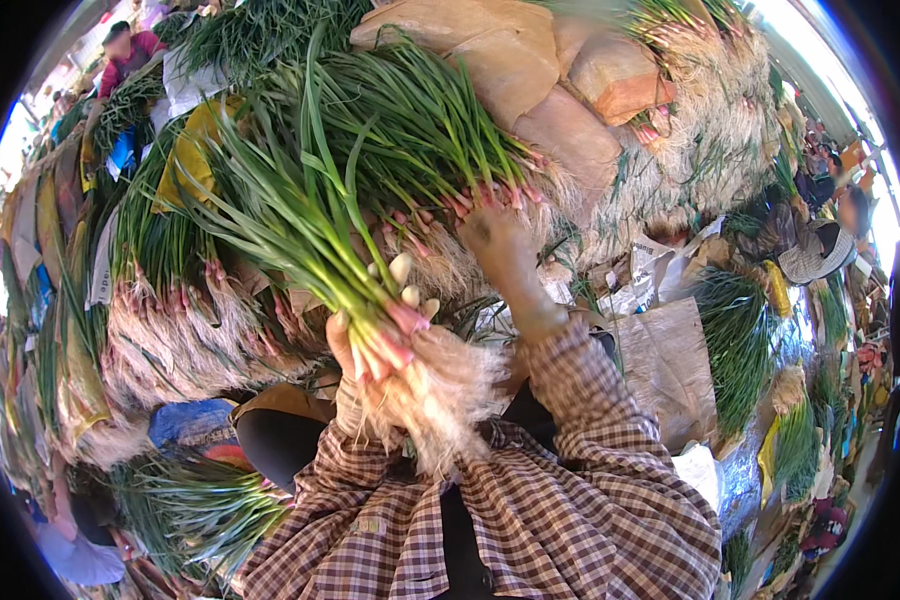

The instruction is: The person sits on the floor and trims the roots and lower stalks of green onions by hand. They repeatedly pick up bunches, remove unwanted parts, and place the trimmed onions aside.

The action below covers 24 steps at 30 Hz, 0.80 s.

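Note:
My left hand (340,341) is wrapped around a bunch of young garlic plants (345,292). Its fingertips show on the far side of the stalks. Long green leaves fan out up and left, and the pale roots (442,390) hang towards my chest, partly blurred. My right hand (499,232) is at the pink stem bases of a large heap of the same plants (412,127). Motion blurs it, and I cannot make out whether its fingers have closed on a stalk.
More rooted bundles (187,322) lie at the left, and a wide mass of roots (690,165) at upper right. Brown wrapping sheets (487,45) cover part of the heap. A flattened brown sheet (664,367) lies by my right arm. A person (127,56) is at upper left.

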Motion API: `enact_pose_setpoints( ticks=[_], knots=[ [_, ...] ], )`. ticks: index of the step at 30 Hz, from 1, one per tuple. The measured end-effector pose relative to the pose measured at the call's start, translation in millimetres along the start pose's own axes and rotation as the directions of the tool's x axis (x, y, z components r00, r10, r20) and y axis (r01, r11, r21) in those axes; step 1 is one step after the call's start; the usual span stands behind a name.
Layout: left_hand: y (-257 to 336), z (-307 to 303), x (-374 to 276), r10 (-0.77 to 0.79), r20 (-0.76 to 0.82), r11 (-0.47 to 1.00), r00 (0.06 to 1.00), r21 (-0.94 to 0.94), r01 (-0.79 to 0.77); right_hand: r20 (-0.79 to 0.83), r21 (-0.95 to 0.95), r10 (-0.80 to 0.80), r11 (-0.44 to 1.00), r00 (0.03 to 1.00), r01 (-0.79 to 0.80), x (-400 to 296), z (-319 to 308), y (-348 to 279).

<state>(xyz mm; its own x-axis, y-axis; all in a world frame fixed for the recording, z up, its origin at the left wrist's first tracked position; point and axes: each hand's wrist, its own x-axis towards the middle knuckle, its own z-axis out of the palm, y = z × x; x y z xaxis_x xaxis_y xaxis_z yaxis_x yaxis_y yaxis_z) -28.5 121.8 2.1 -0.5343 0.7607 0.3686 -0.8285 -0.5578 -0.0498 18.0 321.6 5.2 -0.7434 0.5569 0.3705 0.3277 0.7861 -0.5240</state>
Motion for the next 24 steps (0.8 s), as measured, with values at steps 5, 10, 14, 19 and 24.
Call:
enact_pose_setpoints(
  ticks=[5, 10, 14, 19, 24],
  knots=[
    [-1, -29, 16, -0.13, -0.244, 0.953, 0.961, 0.238, 0.189, -0.038, -0.258, -0.126, 0.96, 0.991, 0.112, 23, 14, 39],
    [-14, -20, 28, -0.061, -0.333, 0.939, 0.941, 0.301, 0.168, -0.077, -0.316, -0.072, 0.948, 0.994, 0.044, 28, 18, 40],
    [-19, -14, 25, 0.057, -0.445, 0.929, 0.894, 0.351, 0.115, -0.016, -0.091, -0.03, 0.995, 0.999, 0.028, 20, -2, 22],
    [-8, -36, 18, -0.035, -0.413, 0.907, 0.91, 0.37, 0.203, 0.007, 0.262, -0.251, 0.935, 0.968, 0.24, -54, -10, 7],
    [-7, -42, 16, -0.051, -0.469, 0.874, 0.882, 0.407, 0.267, -0.037, 0.164, 0.083, 0.984, 0.996, -0.076, -17, -1, -4]
  ],
)
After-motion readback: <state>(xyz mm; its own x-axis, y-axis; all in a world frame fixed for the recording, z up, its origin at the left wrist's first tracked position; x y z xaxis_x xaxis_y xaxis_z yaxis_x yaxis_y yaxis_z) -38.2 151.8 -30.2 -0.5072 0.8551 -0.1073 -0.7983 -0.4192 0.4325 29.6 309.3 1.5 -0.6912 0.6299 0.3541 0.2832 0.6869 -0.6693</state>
